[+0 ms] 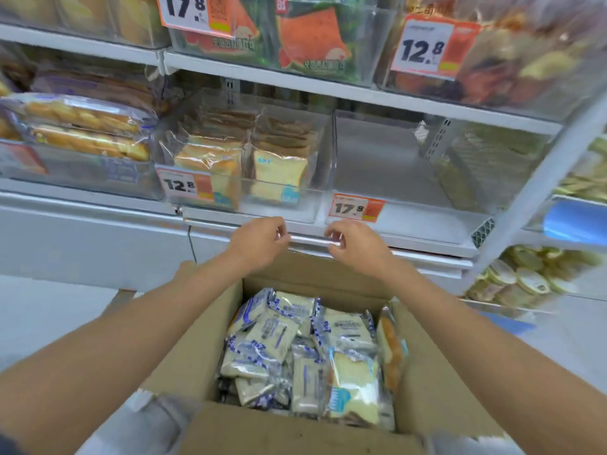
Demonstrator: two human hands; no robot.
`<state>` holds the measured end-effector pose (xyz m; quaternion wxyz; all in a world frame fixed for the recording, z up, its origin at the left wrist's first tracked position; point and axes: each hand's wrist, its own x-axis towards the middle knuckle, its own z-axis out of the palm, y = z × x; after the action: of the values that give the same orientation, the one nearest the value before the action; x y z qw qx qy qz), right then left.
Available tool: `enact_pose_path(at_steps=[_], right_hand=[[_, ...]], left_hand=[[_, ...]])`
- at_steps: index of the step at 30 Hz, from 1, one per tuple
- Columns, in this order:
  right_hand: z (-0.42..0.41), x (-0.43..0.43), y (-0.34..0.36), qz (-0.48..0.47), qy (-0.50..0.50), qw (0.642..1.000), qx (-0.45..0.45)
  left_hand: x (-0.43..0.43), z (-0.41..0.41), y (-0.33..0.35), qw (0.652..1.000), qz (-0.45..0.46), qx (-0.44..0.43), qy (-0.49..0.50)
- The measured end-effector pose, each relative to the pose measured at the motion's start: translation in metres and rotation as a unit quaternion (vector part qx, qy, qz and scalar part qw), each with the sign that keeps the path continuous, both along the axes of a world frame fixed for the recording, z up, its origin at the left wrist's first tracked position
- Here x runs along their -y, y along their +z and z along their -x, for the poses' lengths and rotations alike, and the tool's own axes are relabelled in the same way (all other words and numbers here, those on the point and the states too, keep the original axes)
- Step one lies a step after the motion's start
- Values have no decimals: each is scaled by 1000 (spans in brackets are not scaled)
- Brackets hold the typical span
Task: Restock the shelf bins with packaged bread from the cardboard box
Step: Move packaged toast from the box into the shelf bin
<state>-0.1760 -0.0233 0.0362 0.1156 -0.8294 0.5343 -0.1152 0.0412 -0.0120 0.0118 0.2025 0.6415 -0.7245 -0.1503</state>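
Note:
An open cardboard box (184,366) stands below me, holding several packaged bread packs (308,356) in white and blue wrappers. Above it, a clear shelf bin (279,211) holds sliced bread packs (279,165) behind a 12.8 price tag. To its right, a clear bin (427,221) with a 17.9 tag has nothing in it. My left hand (259,241) and my right hand (356,243) hover at the shelf's front rail (308,239), above the box's far edge. Their fingers are loosely curled and hold nothing.
The left bin (82,178) holds long bread loaves. The upper shelf (328,87) carries bins of watermelon-print packs and mixed pastries. More round packaged goods (525,277) lie on shelves at the right. A white cabinet front (82,241) runs below the shelf at left.

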Motion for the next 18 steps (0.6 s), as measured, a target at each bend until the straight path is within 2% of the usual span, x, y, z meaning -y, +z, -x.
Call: enact_pose_path(at_steps=[4,9,12,15,18], right_hand=[[77,-45,-66,-148,-65,986,-47],[130,-57,-114,-209,-182,961,-14],[135,-63,-143,-298,-167,939,-51],[130,-68,-159,-264,-159,951,-23],[123,-60,-135,-180,-204,959,85]], left_hand=[[-29,24,-58,993,-110,-29,-25],[-40,39,-102,979,-187,-79,-35],[-40,48,-113,969,-207,-132,-23],[-41,52,-118,957,-224,-183,-24],[-37,53,-108,944,-239,-229,5]])
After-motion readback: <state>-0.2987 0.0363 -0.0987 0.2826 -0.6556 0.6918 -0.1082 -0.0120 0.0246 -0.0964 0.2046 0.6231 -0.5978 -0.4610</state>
